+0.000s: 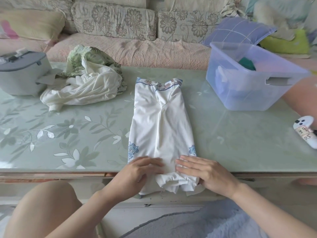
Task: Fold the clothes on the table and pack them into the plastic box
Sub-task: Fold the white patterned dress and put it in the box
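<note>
A white shirt point(161, 121) with blue floral trim lies on the table, folded into a long narrow strip with its collar at the far end. Its near end hangs bunched over the table's front edge. My left hand point(137, 172) rests flat on the shirt's near left corner. My right hand point(205, 172) lies flat on its near right corner, thumb at the hanging hem. A pile of unfolded clothes point(85, 83), white and green floral, sits at the back left. The clear plastic box point(248, 79) stands at the back right with some folded items inside.
A grey case point(20, 73) stands at the far left of the green floral table point(60, 134). A white controller point(307, 131) lies at the right edge, beside another person's arm point(301, 97). A sofa with cushions runs behind the table.
</note>
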The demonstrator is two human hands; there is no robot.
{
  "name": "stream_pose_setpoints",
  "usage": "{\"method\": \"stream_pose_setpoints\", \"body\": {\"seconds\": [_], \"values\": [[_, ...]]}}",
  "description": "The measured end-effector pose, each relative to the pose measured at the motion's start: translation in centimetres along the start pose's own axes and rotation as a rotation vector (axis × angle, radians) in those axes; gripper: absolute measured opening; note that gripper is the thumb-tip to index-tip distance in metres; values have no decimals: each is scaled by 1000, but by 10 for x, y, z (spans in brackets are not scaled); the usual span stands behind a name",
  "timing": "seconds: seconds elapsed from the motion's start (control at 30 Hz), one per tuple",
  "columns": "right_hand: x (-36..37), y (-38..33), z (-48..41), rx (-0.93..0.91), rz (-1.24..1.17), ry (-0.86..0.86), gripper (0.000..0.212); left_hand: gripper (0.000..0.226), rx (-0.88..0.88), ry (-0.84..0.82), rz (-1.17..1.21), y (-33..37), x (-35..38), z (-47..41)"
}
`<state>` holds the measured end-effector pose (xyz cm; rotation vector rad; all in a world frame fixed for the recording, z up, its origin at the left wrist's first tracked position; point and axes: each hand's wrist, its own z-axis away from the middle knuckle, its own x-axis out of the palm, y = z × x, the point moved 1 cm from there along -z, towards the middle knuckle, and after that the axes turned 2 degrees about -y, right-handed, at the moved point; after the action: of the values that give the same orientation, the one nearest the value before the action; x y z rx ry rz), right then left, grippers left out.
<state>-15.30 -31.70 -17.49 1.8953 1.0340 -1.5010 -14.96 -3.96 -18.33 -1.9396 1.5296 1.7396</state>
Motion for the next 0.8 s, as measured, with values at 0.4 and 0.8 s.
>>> {"method": "stream_pose_setpoints", "body": {"seconds": [0.4, 0.8], "values": [[11, 5, 11, -101, 315, -114, 78, 102, 173, -234, -520, -16, -10, 19], [12, -2, 1, -68, 290, -7, 53, 72, 222, -169, -544, -19, -10, 14]]}}
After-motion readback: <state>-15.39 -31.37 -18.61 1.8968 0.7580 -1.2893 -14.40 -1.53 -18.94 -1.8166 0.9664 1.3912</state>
